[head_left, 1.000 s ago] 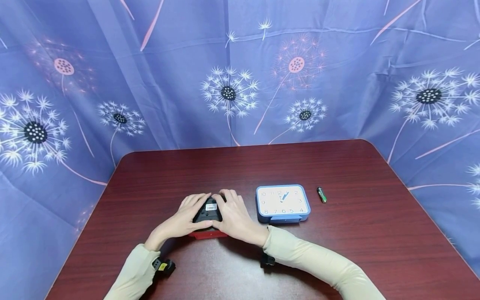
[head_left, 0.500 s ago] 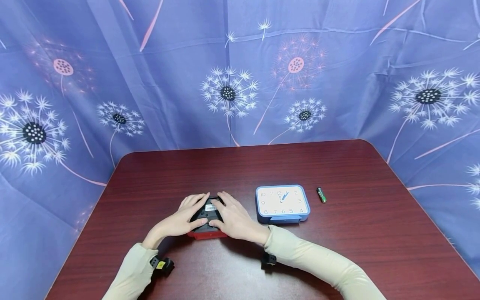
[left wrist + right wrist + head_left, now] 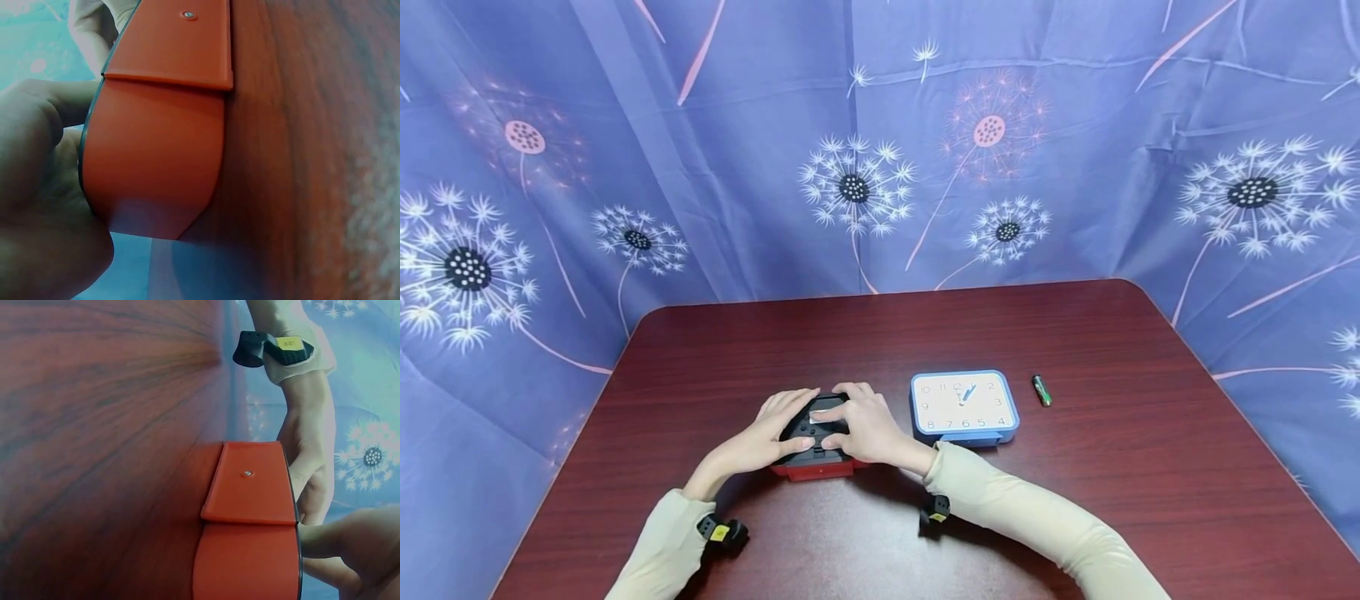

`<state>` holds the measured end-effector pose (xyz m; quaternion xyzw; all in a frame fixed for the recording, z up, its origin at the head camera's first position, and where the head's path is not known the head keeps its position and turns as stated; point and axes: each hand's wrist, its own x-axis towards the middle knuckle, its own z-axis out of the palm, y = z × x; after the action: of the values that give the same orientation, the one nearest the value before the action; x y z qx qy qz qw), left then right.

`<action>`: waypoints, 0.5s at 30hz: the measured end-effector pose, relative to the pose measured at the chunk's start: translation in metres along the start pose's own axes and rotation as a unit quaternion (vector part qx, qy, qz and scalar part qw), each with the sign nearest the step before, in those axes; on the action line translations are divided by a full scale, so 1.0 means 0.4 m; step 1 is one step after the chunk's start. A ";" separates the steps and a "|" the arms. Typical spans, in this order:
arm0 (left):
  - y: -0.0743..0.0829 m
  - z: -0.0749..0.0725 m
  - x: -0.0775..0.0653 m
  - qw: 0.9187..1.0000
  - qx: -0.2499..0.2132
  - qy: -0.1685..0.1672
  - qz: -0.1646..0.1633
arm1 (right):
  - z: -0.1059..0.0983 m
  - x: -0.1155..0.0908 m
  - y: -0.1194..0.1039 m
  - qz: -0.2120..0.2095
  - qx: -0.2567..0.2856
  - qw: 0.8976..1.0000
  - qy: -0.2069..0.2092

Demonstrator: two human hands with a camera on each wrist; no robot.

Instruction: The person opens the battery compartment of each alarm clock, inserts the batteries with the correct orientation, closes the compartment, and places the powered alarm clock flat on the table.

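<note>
A red clock (image 3: 814, 472) lies face down on the table, its black back up with a white label partly covered by a finger. My left hand (image 3: 758, 440) holds its left side, fingers along the far edge and thumb on the back. My right hand (image 3: 874, 429) grips it from the right; one finger lies across the label and the thumb presses lower on the back. Seen from the left wrist, the red casing (image 3: 156, 144) fills the middle beside the left hand (image 3: 37, 187). In the right wrist view, the right thumb (image 3: 322, 540) touches the back's edge.
To the right, a blue alarm clock (image 3: 964, 405) lies face up. Farther right is a green and black battery (image 3: 1042, 390). Behind the dark red table (image 3: 880, 333) hangs a blue dandelion-print curtain (image 3: 760, 150). Both wrists carry small black cameras (image 3: 724, 532).
My right hand has shifted its hold: one finger now reaches across the label, and more of the clock's right red edge shows. My left thumb has slid slightly; the left hand otherwise stays in place.
</note>
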<state>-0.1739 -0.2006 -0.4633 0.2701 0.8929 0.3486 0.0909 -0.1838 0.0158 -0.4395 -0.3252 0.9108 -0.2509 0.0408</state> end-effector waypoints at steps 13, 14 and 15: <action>0.000 0.004 0.003 1.000 -0.003 -0.002 -0.002 | -0.011 0.030 -0.002 0.055 0.028 0.998 -0.024; -0.001 0.004 0.003 1.000 -0.004 0.000 -0.001 | -0.012 0.032 -0.002 0.059 0.029 0.997 -0.026; -0.002 0.004 0.003 1.000 -0.002 0.002 0.001 | -0.013 0.035 -0.003 0.062 0.031 0.997 -0.028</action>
<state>-0.1746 -0.1996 -0.4650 0.2704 0.8921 0.3507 0.0894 -0.1952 0.0086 -0.4333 -0.2739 0.9193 -0.2671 0.0922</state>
